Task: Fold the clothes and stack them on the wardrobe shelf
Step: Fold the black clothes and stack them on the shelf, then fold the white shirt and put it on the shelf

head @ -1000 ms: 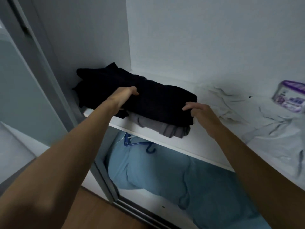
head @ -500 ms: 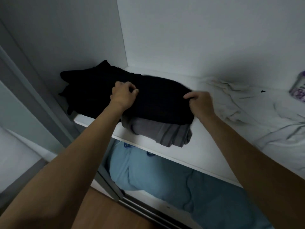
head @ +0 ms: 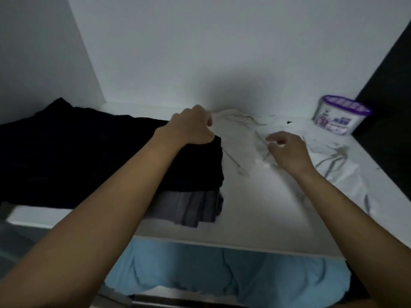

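The black stack (head: 89, 156) fills the left of the shelf (head: 244, 223), right up to the side wall (head: 44, 63). A white garment (head: 244, 138) sprawls across centre and right. A purple-lidded tub (head: 340, 117) blocks the upper-right corner. Bare shelf lies open at front centre.

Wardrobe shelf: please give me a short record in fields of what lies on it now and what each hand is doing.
surface: white shelf
left pile: black garment, folded, lying on a grey garment
right of pile: white garment, crumpled, not folded
far right corner: tub with purple lid
left hand: fingers curled, at the black garment's right edge; grip unclear
right hand: fingers curled over the white garment; grip unclear
below shelf: blue fabric
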### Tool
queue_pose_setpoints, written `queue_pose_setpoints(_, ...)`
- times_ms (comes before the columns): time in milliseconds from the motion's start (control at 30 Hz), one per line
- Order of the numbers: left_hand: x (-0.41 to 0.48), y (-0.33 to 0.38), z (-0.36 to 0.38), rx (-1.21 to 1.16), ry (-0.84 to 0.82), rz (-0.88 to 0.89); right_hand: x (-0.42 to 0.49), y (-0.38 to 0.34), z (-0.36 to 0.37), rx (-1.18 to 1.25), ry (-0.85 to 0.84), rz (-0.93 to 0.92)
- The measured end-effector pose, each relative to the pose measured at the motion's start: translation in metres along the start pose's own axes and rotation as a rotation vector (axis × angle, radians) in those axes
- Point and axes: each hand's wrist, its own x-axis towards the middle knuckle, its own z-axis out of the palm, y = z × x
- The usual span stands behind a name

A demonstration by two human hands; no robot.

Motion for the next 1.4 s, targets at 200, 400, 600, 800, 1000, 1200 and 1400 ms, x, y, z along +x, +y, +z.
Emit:
queue_pose_setpoints(200, 0.043, 0.077, 0.051, -0.085, -0.25, 0.251, 0.011, 0.075, -0.036, -0.474, -0.032, 0.552)
queue_pose_setpoints(400, 0.07, 0.109, 0.084, -0.164, -0.372, 0.222, 0.007, 0.092, -0.037, -0.428, 0.114, 0.468)
queue_pose_setpoints(600, 0.054, 0.135, 0.108, -0.679, -0.537, -0.082, -0.069, 0.068, -0.057, 0.101, 0.008, 0.176)
queue_pose_setpoints(800, -0.006, 0.154, 0.139, -1.237, -0.468, -0.317, -0.168, 0.039, -0.072, 0.15, -0.476, -0.078)
queue_pose_setpoints(1000, -0.1, 0.181, 0.147, -1.512, -0.254, -0.356, -0.236, 0.064, -0.116, 0.384, -0.513, -0.029)
queue_pose_setpoints(1200, -0.21, 0.201, 0.161, -1.653, -0.232, -0.253, -0.277, 0.103, -0.152, 0.731, -0.035, 0.321)
queue_pose_setpoints(1400, -0.289, 0.197, 0.178, -1.756, -0.185, -0.261, -0.326, 0.097, -0.129, 0.757, -0.441, 0.221)
